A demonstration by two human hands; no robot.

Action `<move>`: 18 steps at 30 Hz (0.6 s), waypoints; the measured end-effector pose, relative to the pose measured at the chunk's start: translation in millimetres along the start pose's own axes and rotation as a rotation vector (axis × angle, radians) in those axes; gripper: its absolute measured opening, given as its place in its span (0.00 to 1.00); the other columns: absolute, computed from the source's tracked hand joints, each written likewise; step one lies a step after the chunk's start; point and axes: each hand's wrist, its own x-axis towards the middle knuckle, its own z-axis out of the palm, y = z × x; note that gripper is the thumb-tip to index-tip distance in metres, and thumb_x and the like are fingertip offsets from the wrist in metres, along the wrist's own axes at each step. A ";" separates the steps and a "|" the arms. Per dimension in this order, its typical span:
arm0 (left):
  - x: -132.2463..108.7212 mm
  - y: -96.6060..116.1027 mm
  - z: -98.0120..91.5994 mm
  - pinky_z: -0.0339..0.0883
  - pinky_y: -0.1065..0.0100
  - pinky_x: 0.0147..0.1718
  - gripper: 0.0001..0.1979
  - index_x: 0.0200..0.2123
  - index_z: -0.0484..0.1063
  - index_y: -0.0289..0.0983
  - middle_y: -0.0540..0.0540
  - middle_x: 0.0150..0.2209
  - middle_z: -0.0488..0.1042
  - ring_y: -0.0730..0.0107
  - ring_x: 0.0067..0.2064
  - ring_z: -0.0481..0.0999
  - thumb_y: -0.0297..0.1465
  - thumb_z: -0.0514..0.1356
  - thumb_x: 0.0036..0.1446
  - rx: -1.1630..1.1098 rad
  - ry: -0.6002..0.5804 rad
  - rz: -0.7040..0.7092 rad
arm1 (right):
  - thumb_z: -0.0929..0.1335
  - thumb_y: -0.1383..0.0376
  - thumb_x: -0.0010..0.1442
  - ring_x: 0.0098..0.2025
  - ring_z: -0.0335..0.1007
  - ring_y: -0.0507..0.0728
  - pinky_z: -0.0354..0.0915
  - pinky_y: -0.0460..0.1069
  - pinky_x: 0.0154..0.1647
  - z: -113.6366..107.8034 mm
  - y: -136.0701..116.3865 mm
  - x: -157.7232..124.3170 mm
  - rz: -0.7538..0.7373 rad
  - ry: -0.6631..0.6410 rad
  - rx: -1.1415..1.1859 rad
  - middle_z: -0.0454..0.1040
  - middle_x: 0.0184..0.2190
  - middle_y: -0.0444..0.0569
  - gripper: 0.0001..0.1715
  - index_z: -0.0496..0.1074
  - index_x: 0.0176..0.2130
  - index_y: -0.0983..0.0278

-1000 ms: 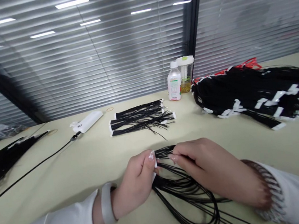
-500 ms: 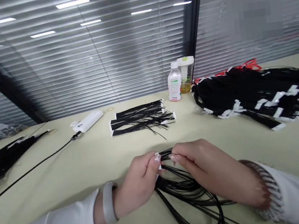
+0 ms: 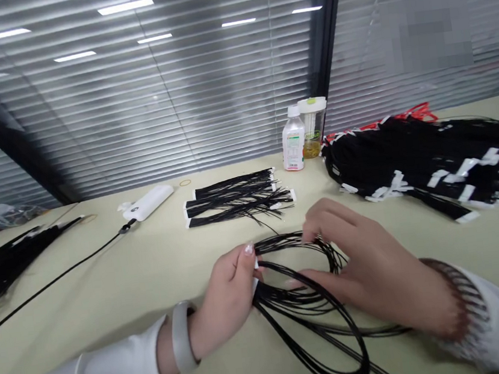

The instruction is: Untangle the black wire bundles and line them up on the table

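My left hand (image 3: 225, 302) is closed on the white-tagged end of a bundle of thin black cords (image 3: 312, 309) that loops over the table in front of me. Thumb and fingers pinch the bundle near its tag. My right hand (image 3: 363, 267) sits to the right with its fingers spread apart and hooked into the loop of cords, holding the loop wide. Both sleeves are white, and a pale band circles my left wrist.
Three tagged black cord bundles (image 3: 235, 198) lie mid-table. A large heap of black cords (image 3: 427, 156) fills the right side, another bundle (image 3: 4, 265) the left. A white device (image 3: 146, 202) with a black cable, a bottle (image 3: 293, 145) and a jar (image 3: 313, 124) stand near the blinds.
My right hand has let go of its pinch beside the left thumb, opened its fingers and moved right and away, spreading the cords into a wider loop. My left hand kept its grip.
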 end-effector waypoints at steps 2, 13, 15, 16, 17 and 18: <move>0.0 -1.2 -0.2 0.56 0.72 0.21 0.22 0.23 0.60 0.37 0.53 0.19 0.61 0.76 0.22 0.59 0.45 0.44 0.62 -0.003 0.040 -0.012 | 0.68 0.68 0.55 0.27 0.58 0.50 0.53 0.45 0.27 -4.0 -5.6 -2.9 -0.082 0.007 -0.054 0.63 0.24 0.43 0.10 0.62 0.26 0.64; 1.5 2.6 -2.2 0.58 0.71 0.23 0.22 0.22 0.60 0.37 0.52 0.20 0.64 0.74 0.23 0.62 0.43 0.44 0.62 0.094 0.138 0.035 | 0.66 0.60 0.58 0.22 0.57 0.48 0.51 0.44 0.23 -2.9 -6.9 -4.6 0.065 -0.363 -0.004 0.65 0.22 0.41 0.14 0.60 0.25 0.63; 1.1 1.4 -2.5 0.57 0.71 0.22 0.22 0.22 0.59 0.37 0.52 0.20 0.63 0.74 0.22 0.61 0.44 0.44 0.62 0.089 0.132 0.044 | 0.65 0.61 0.58 0.23 0.59 0.50 0.52 0.45 0.24 -1.3 -7.9 -5.6 0.051 -0.424 -0.017 0.65 0.21 0.42 0.15 0.60 0.23 0.63; 0.9 0.7 -2.6 0.57 0.71 0.22 0.22 0.22 0.59 0.37 0.52 0.20 0.63 0.74 0.22 0.60 0.43 0.44 0.62 0.094 0.131 0.050 | 0.64 0.61 0.59 0.23 0.59 0.50 0.52 0.45 0.25 0.4 -7.9 -6.6 0.051 -0.458 -0.043 0.65 0.21 0.43 0.15 0.60 0.23 0.63; 0.6 0.1 -2.6 0.57 0.71 0.22 0.21 0.22 0.59 0.37 0.52 0.20 0.63 0.74 0.22 0.60 0.43 0.44 0.62 0.102 0.132 0.054 | 0.63 0.62 0.60 0.24 0.60 0.51 0.53 0.46 0.25 2.4 -7.5 -7.7 0.062 -0.482 -0.069 0.66 0.21 0.44 0.15 0.61 0.23 0.64; 0.3 -0.6 -2.6 0.57 0.72 0.22 0.21 0.22 0.59 0.37 0.52 0.20 0.63 0.75 0.22 0.60 0.43 0.44 0.63 0.108 0.135 0.058 | 0.62 0.63 0.60 0.24 0.60 0.51 0.53 0.46 0.25 4.7 -7.0 -8.6 0.081 -0.500 -0.081 0.67 0.21 0.44 0.14 0.62 0.23 0.64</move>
